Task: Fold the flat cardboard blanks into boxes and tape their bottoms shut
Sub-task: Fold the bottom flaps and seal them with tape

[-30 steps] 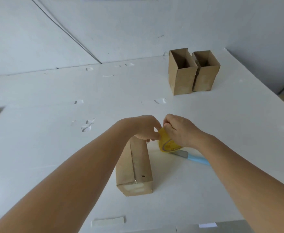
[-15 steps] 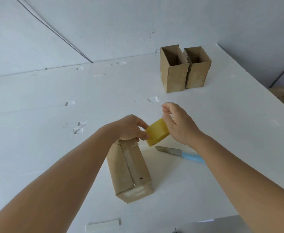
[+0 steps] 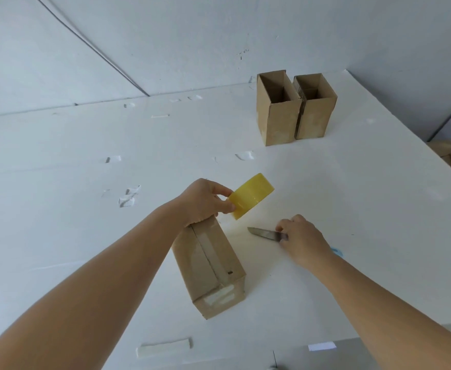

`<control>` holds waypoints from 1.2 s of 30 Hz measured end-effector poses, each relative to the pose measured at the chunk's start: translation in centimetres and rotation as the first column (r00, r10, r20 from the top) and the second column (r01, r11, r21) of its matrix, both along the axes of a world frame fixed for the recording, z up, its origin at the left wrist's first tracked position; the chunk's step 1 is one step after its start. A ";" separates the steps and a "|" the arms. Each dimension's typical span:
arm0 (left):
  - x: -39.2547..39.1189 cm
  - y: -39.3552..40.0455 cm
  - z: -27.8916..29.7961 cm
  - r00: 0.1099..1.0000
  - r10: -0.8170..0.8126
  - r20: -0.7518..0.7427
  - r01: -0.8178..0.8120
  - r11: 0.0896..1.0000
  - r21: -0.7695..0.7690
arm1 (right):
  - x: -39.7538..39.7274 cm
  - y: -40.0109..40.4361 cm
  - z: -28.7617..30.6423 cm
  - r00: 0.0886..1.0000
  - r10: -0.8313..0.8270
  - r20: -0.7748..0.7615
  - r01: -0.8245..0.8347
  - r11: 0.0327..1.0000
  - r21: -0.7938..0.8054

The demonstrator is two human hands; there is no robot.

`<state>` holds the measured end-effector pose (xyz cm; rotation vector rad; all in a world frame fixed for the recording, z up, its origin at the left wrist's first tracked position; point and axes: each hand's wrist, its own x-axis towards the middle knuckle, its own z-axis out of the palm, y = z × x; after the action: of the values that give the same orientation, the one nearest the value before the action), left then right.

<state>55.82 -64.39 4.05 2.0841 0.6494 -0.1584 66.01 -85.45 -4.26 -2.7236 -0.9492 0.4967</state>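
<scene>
Taping the box (image 3: 208,265) bottom: left hand (image 3: 205,202) pinches the tape roll (image 3: 251,196) just above the box, right hand (image 3: 303,239) closes on the knife (image 3: 264,233) beside it; next, probably, cutting the strip.

The right hand (image 3: 303,237) hides most of the knife (image 3: 265,233) handle, the left hand (image 3: 205,202) covers the lying box's (image 3: 208,265) far end, and both forearms leave the bottom edge.
</scene>
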 end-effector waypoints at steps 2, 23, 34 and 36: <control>-0.1 -0.2 0.1 1.000 0.000 0.017 -0.001 1.000 0.013 | 0.1 -0.2 0.2 0.999 0.021 0.041 -0.022 1.000 0.015; -0.6 -0.3 0.0 0.991 -0.009 0.136 0.003 0.999 0.046 | -5.4 1.4 11.2 0.933 0.172 0.316 -0.185 0.983 0.012; -0.2 0.0 -0.4 0.985 -0.025 0.172 0.019 0.999 0.033 | -6.3 3.8 11.5 0.881 0.266 0.391 -0.246 0.964 -0.101; -0.1 0.1 -0.5 0.981 -0.022 0.191 0.017 1.000 0.024 | -6.4 3.9 10.4 0.895 0.310 0.319 -0.276 0.950 -0.150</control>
<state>55.68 -64.33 3.57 2.0964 0.5165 0.0383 59.62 -81.57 6.10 -2.8235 -1.4760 0.1192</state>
